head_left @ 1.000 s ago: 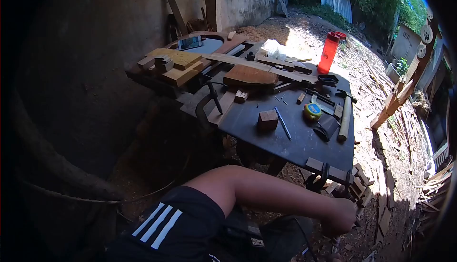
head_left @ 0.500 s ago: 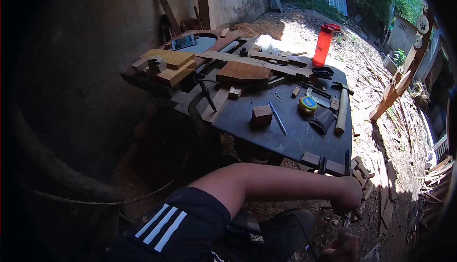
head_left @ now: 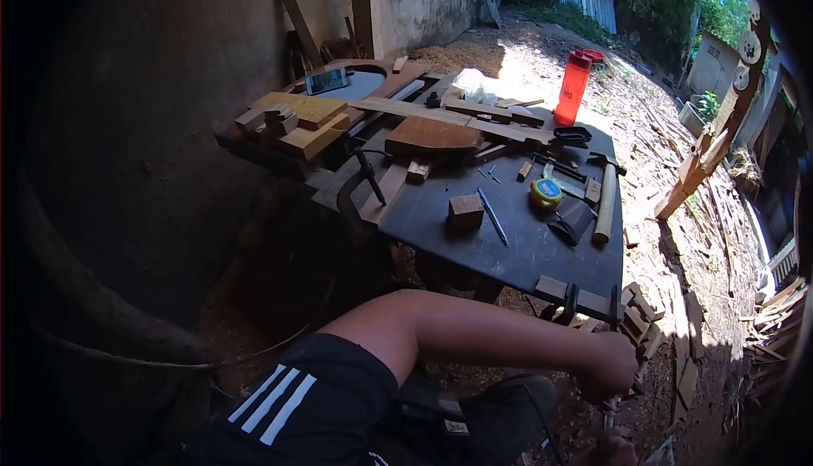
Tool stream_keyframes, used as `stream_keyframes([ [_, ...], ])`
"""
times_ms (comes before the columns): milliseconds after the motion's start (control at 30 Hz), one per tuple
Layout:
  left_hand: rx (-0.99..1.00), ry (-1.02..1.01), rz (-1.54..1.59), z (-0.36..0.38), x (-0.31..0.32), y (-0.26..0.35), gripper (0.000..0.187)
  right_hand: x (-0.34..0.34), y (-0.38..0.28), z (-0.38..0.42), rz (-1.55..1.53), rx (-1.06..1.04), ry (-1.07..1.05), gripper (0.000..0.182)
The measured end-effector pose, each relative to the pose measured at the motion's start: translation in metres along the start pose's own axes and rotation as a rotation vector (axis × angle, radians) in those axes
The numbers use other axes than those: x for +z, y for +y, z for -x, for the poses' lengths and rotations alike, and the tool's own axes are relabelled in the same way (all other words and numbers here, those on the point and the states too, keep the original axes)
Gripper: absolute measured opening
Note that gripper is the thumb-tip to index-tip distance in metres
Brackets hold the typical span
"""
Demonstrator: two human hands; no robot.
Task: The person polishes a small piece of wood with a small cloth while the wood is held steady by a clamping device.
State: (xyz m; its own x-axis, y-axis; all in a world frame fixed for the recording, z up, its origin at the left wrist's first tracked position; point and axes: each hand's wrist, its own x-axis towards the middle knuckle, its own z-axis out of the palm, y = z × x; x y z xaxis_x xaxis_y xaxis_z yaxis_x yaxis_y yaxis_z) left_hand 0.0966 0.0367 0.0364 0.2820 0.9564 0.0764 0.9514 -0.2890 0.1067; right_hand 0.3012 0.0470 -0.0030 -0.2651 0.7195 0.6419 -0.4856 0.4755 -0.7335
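My left arm reaches across to the right, and my left hand point(head_left: 611, 366) is closed in a fist below the bench corner. Directly above the fist stands a dark clamp point(head_left: 616, 303) on the table edge. A thin metal rod point(head_left: 610, 415) comes out beneath the fist, apparently the clamp's screw. At its lower end is my right hand point(head_left: 616, 449), dim and partly blurred, with fingers curled round the rod. A second clamp point(head_left: 572, 303) sits beside the first, over a wood strip point(head_left: 552, 286) along the edge.
On the dark worktable point(head_left: 423, 237) lie a wood block point(head_left: 465, 212), a pen point(head_left: 493, 216), a tape measure point(head_left: 545, 193) and a hammer point(head_left: 605, 204). A red bottle point(head_left: 572, 88) stands behind. A C-clamp point(head_left: 364, 178) grips the left edge. Wood scraps point(head_left: 648, 318) cover the ground.
My left hand and forearm have shifted slightly left and down. My right hand has also moved a little lower. Objects on the table stay in place.
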Motion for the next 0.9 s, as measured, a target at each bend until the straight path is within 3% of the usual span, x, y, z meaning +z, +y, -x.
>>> stream_keyframes([
  [33,0.037,-0.003,-0.026,-0.001,0.0,0.01,0.028,-0.001,-0.005,-0.001,0.006,-0.03,0.003,0.055],
  [100,0.045,0.004,-0.014,0.0,-0.002,0.0,0.024,0.027,0.005,-0.007,-0.002,0.506,0.406,0.055],
  [167,-0.071,-0.016,-0.025,-0.009,0.016,-0.033,0.021,0.021,0.017,-0.003,0.177,0.488,0.372,0.056],
  [233,-0.042,-0.032,-0.017,-0.007,0.01,-0.03,0.02,-0.001,0.039,-0.018,0.463,-0.083,-0.151,0.057],
  [300,-0.036,-0.033,-0.025,0.001,0.002,-0.005,0.02,-0.006,0.046,-0.024,0.914,-0.758,-0.122,0.049],
  [333,0.017,-0.053,-0.078,0.0,0.004,0.007,0.024,0.003,0.064,-0.021,0.798,-0.695,-0.055,0.043],
  [467,-0.095,-0.017,-0.045,0.002,0.011,-0.037,0.021,0.001,0.117,0.019,0.435,-0.402,0.137,0.02],
  [500,-0.097,-0.014,-0.044,-0.001,0.013,-0.046,0.02,-0.003,0.111,0.012,0.526,-0.471,0.137,0.02],
  [567,-0.098,-0.002,-0.018,-0.002,0.006,-0.041,0.019,-0.003,0.071,-0.011,0.885,-0.717,0.08,0.024],
  [633,-0.037,-0.048,-0.008,0.003,-0.007,-0.004,0.019,0.001,0.022,-0.019,0.759,-0.637,-0.055,0.034],
  [700,-0.016,-0.027,-0.05,-0.002,0.001,-0.004,0.017,-0.004,-0.003,-0.002,-0.013,-0.119,-0.203,0.051],
  [733,-0.046,-0.038,-0.043,-0.001,-0.001,-0.015,0.017,-0.007,0.016,-0.002,0.57,-0.306,-0.232,0.051],
  [833,-0.059,-0.016,-0.052,-0.012,0.006,-0.031,0.018,-0.002,0.047,-0.009,0.408,-0.022,-0.028,0.051],
  [867,-0.061,-0.005,-0.043,-0.008,0.004,-0.027,0.018,0.012,0.038,-0.014,0.118,0.153,0.08,0.053],
  [900,-0.065,-0.002,-0.028,-0.001,0.003,-0.022,0.018,0.008,0.019,-0.009,0.087,0.064,-0.03,0.053],
])
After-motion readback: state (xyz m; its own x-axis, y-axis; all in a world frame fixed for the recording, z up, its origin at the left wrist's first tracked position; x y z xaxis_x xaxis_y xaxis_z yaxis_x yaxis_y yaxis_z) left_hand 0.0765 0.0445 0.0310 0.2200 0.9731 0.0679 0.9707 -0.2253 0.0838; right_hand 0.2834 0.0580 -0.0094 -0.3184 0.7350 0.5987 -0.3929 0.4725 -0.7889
